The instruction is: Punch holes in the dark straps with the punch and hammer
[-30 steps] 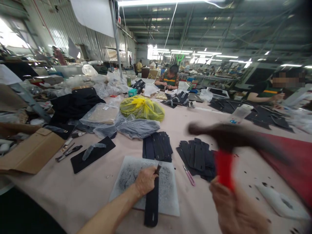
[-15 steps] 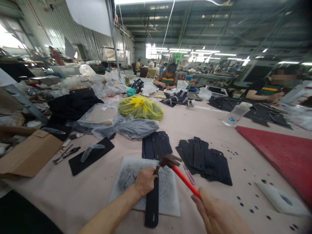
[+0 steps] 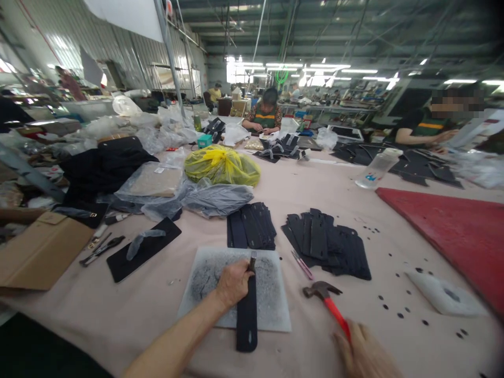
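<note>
My left hand (image 3: 234,283) is closed around a short metal punch (image 3: 252,261), held upright over the far end of a dark strip (image 3: 247,320) with a slot near its rounded front end. The strip lies partly on a scuffed white board (image 3: 273,307) and sticks out past its front edge. To the right, my right hand (image 3: 364,349) is around the lower end of a claw hammer's red handle. The hammer (image 3: 323,290) has its head low at the table, apart from the punch; whether it rests there I cannot tell.
Two piles of dark strips (image 3: 252,226) (image 3: 326,241) lie behind the board, with pink-handled snips (image 3: 302,264) nearby. A cardboard box (image 3: 47,247), pliers (image 3: 102,250) and a black panel (image 3: 144,249) are at left. A red board (image 3: 444,231) and a bottle (image 3: 378,169) stand right.
My right hand has brought the hammer away from the punch, down and to the right. My left hand stays on the punch. The view has shifted slightly.
</note>
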### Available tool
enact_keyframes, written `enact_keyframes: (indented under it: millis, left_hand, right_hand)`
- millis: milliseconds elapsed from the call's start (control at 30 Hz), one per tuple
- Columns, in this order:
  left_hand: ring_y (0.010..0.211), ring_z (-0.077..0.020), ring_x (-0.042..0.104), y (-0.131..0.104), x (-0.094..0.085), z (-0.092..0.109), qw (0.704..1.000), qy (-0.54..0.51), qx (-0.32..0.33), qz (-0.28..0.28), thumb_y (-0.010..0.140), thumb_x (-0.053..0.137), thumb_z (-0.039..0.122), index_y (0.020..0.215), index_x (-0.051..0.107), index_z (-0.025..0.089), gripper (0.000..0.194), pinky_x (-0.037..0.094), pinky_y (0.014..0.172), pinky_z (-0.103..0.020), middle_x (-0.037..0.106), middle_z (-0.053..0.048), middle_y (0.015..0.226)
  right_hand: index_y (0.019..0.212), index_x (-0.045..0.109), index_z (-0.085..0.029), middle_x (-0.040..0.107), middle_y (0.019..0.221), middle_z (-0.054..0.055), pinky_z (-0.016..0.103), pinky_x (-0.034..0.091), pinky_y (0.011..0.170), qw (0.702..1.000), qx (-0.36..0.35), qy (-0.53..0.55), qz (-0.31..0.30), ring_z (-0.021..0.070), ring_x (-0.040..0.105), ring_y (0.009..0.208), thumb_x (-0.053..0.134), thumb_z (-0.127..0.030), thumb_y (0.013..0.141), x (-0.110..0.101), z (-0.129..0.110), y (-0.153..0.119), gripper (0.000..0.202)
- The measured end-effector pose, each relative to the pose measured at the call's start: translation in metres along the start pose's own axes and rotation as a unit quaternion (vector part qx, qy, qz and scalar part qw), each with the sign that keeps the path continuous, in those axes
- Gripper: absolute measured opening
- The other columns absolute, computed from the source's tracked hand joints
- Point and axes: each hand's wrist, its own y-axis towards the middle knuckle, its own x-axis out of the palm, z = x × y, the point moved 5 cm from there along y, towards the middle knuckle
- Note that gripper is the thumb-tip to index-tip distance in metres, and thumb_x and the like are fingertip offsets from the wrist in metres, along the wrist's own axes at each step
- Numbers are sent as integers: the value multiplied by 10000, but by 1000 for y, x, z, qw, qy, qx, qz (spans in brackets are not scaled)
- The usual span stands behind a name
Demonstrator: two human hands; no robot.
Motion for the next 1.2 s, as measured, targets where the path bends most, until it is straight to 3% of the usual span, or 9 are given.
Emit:
enact_keyframes:
  millis: [100,200,300,367,467,600,733,1033,1200]
  left_hand:
    - [863,-214,659,0,0,0,1000,-7,-1,-5,865,462,114,914,588,188,154,501,788,-310,682,-65,871]
    - [873,-216,658,0,3,0,1000,-10,-5,-14,874,454,142,929,600,183,161,499,806,-318,690,-73,883]
    - [813,-207,655,5,3,-6,998,-48,-47,2,867,462,178,887,613,178,152,503,773,-316,693,-63,836]
    - [749,-194,651,12,-5,-18,982,-117,-126,75,885,448,239,859,605,173,172,514,716,-302,688,-54,797]
    - [697,-187,654,17,-24,-40,929,-214,-230,196,901,432,338,856,586,162,238,523,642,-281,685,-53,773]
    - [702,-192,647,8,-40,-42,954,-169,-199,144,864,498,331,826,613,169,203,508,663,-278,682,-30,732]
    - [773,-201,662,-18,-41,-34,972,-125,-158,119,868,487,296,846,658,182,207,506,727,-292,711,-35,799]
    - [840,-219,679,-28,-38,-38,965,-140,-174,139,864,489,293,888,684,172,231,525,776,-313,735,-55,864]
    - [863,-213,671,-31,-39,-22,970,-174,-133,109,867,491,253,902,691,174,218,524,807,-312,730,-60,891]
  right_hand:
    - [1293,544,-151,489,1399,165,557,326,1059,984,-167,-8,55,357,432,1292,407,-383,906,4,-78,3,471]
    - [1442,396,-217,335,1532,74,528,203,1155,954,-291,60,-44,302,268,1408,544,-397,859,26,-154,4,628]
    - [1503,283,-185,249,1567,73,547,59,1184,939,-313,99,-106,310,158,1444,605,-458,817,47,-187,4,805]
    - [1507,271,-174,211,1578,73,538,-1,1186,937,-308,113,-121,308,115,1453,603,-497,816,53,-189,5,832]
    - [1516,245,-188,162,1590,70,521,-31,1187,927,-318,126,-151,306,87,1458,632,-597,762,55,-182,5,941]
    - [1533,133,-148,71,1598,108,542,-59,1174,919,-337,111,-174,336,11,1458,682,-675,657,57,-179,3,1160]
    - [1532,113,-127,33,1597,123,543,-64,1169,922,-342,74,-166,335,-16,1458,695,-623,676,61,-180,8,1148]
    - [1490,281,-84,173,1573,181,547,66,1161,928,-332,28,-165,335,114,1447,634,-597,776,40,-201,87,947]
    - [1489,299,-116,166,1581,152,551,94,1162,944,-313,33,-104,333,95,1450,661,-566,762,44,-183,61,928]
